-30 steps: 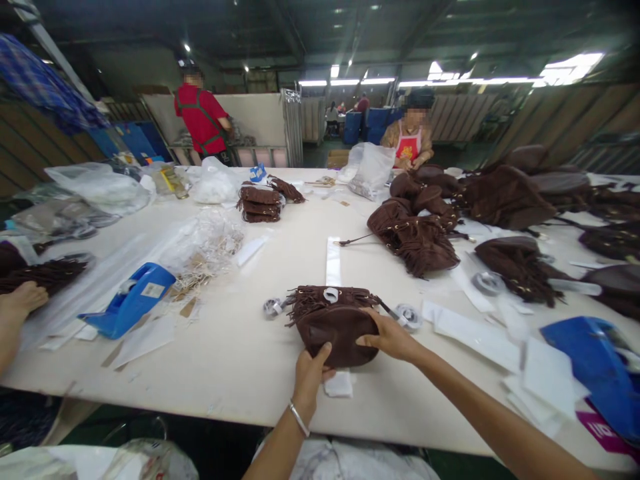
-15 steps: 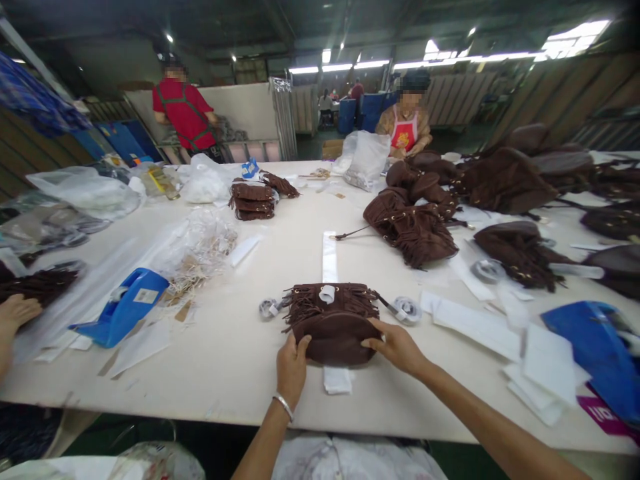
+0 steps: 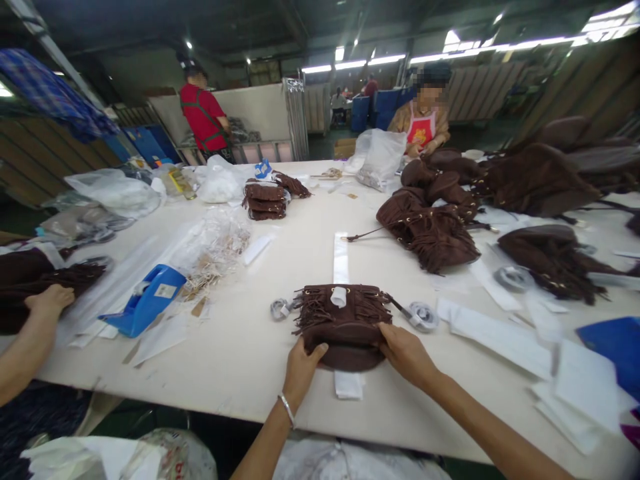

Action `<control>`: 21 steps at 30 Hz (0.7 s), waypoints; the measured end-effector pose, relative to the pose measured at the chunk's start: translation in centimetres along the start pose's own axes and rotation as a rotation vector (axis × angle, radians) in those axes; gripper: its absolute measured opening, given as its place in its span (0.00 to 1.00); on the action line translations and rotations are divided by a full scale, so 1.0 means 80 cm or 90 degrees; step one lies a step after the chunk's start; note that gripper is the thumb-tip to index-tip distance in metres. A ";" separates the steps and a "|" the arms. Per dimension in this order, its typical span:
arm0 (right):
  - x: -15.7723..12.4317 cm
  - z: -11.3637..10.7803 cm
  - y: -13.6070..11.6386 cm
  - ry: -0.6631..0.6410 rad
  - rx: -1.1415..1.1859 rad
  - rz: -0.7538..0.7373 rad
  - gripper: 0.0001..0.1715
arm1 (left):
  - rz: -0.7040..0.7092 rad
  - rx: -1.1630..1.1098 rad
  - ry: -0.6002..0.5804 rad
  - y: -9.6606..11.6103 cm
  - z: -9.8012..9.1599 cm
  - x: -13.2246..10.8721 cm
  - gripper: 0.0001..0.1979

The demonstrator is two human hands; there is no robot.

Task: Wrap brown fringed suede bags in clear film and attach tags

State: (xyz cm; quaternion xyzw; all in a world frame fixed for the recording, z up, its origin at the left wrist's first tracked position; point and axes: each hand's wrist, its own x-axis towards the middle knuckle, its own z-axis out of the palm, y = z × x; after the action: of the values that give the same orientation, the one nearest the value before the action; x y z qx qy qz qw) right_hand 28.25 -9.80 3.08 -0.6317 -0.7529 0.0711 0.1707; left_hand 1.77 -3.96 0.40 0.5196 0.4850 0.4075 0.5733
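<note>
A small brown suede bag (image 3: 345, 323) with a fringe lies flat on the white table (image 3: 240, 347) in front of me. My left hand (image 3: 301, 370) grips its lower left edge, thumb on top. My right hand (image 3: 407, 353) grips its lower right edge. A white paper strip (image 3: 341, 259) runs under the bag, and its folded end (image 3: 349, 385) sticks out near the table's front edge. Wrapped strap ends (image 3: 421, 315) lie beside the bag on both sides.
A blue tape dispenser (image 3: 145, 309) stands at the left, near another person's hand (image 3: 49, 301) on dark bags. Piles of brown fringed bags (image 3: 430, 230) fill the right. White paper sheets (image 3: 500, 337) lie at right. Two people work at the far end.
The view has shifted slightly. My hands have slid along the bag's lower edge and now hold both bottom corners; the bag stays flat in the same spot.
</note>
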 end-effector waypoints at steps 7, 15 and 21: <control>0.056 -0.063 -0.036 -0.107 0.131 -0.065 0.29 | 0.030 -0.006 0.008 0.001 0.010 0.003 0.18; 0.032 -0.011 -0.037 0.147 -0.132 -0.251 0.15 | -0.006 -0.011 0.043 -0.013 0.008 0.007 0.15; 0.005 0.012 -0.039 0.177 -0.213 -0.315 0.16 | -0.078 -0.002 0.031 -0.017 0.003 0.008 0.17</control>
State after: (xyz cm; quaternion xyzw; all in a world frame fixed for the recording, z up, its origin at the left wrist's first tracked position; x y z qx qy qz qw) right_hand 24.98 -9.92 3.26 -0.4523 -0.8544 -0.1839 0.1780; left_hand 2.09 -3.55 -1.07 0.4775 0.5293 0.3850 0.5861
